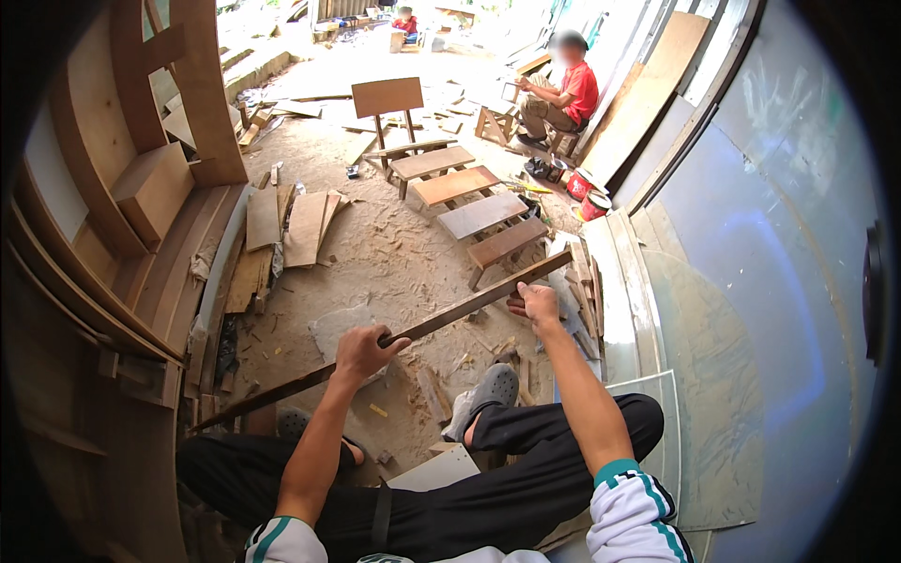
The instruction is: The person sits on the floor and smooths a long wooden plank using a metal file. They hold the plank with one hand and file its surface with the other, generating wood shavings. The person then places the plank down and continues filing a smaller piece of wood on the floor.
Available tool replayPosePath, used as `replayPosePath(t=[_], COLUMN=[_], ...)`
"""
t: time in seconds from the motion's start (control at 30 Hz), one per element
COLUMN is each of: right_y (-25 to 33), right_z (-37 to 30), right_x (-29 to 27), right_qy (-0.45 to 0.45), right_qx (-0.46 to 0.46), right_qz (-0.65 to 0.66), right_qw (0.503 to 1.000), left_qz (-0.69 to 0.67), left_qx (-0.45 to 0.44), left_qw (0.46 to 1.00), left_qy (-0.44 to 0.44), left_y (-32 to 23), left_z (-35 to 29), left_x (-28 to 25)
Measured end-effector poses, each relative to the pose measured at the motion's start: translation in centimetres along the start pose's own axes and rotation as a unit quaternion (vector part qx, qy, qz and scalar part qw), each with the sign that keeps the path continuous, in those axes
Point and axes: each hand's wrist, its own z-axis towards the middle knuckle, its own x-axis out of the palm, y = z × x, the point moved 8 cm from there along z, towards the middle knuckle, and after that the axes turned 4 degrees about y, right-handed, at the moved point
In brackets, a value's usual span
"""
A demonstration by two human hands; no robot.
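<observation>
A long, narrow dark wooden strip (450, 311) slants across in front of me, its left end low by my knee and its right end higher and farther off. My left hand (364, 353) is closed round it near the middle, thumb along the wood. Toward the right end, my right hand (535, 305) grips the strip, its thumb on the near side and its fingers partly hidden. Beyond the strip stand several small wooden benches, among them a dark brown one (507, 241), a grey-topped one (481, 215) and a chair with a backrest (387, 97).
Wooden cabinet frames (150, 202) line the left side; plywood offcuts (305, 228) lie beside them. Glass sheets (723, 375) lean at my right. Red paint cans (593, 204) stand near a seated person in red (566, 94). Scraps litter the sandy ground (375, 253). Another person (405, 22) is far back.
</observation>
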Motion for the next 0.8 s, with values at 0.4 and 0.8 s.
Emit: replayPosePath(t=[0.4, 0.8], right_y=[-1.6, -1.7], right_z=[-1.3, -8.5], right_x=[1.0, 14.1], right_qy=[0.003, 0.295], right_qx=[0.027, -0.025], right_qz=[-0.108, 0.067], right_qw=[0.994, 0.953], left_qz=[0.026, -0.047], left_qx=[-0.013, 0.112], left_qw=[0.999, 0.988], left_qy=[0.013, -0.091], left_y=[0.5, -8.2], left_z=[-0.2, 4.0], left_x=[0.4, 0.1])
